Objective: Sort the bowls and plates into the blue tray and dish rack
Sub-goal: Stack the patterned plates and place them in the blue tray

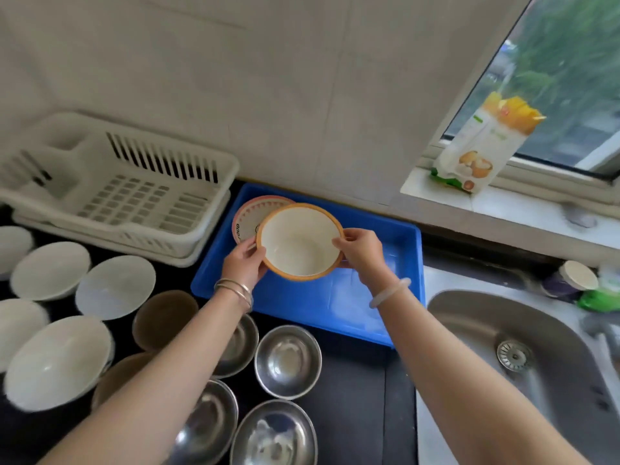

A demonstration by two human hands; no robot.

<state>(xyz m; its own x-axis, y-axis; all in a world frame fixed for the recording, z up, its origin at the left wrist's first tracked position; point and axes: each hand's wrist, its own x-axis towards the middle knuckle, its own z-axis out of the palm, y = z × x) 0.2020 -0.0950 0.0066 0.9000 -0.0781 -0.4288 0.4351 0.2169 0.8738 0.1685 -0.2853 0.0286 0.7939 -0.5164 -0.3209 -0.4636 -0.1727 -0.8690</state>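
As left hand (243, 265) and right hand (360, 251) pinch the bowl (300, 243) rim, the blue tray (318, 303) lies bare rightward.

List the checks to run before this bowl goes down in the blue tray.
1. Grip: left hand and right hand pinch opposite sides of the bowl at its rim: ok.
2. Bowl is over the blue tray: ok.
3. Bare tray floor to the right of the bowl for setting it down: ok.
4. Gap between the bowl and the plate in the tray: cannot tell; they overlap in this view.
5. Bowl empty inside: ok.
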